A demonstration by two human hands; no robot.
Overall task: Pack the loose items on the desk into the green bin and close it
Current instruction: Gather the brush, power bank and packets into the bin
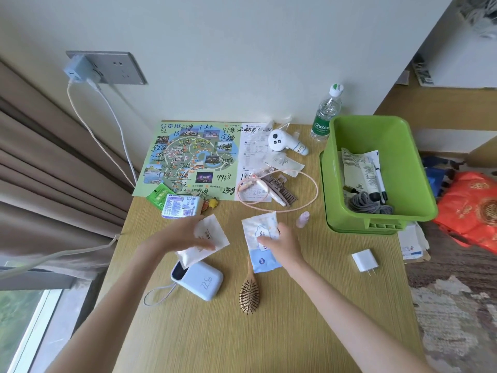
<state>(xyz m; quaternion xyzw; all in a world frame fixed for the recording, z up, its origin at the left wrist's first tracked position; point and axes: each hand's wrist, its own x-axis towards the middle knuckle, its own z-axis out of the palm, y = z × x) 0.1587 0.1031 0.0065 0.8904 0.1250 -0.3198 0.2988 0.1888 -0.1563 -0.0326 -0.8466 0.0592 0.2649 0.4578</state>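
Note:
The open green bin (403,168) stands at the desk's right, resting on its green lid (357,230), and holds tubes, a pen, a packet and a grey cord. My left hand (180,234) grips a white tissue packet (208,232) near the desk's middle. My right hand (279,242) grips a blue-and-white wipes pack (259,228) beside it. Loose on the desk lie a light blue power bank (200,279), a wooden hairbrush (249,290), a white charger plug (363,260), a small pink bottle (302,219), a hair clip (279,188) and a pink cable (309,181).
A map sheet (188,157) covers the desk's back, with a white handheld device (285,144), a blue snack pack (181,205) and a green sachet (158,196). A water bottle (326,114) stands behind the bin. Curtains hang left; a red bag (473,208) lies right.

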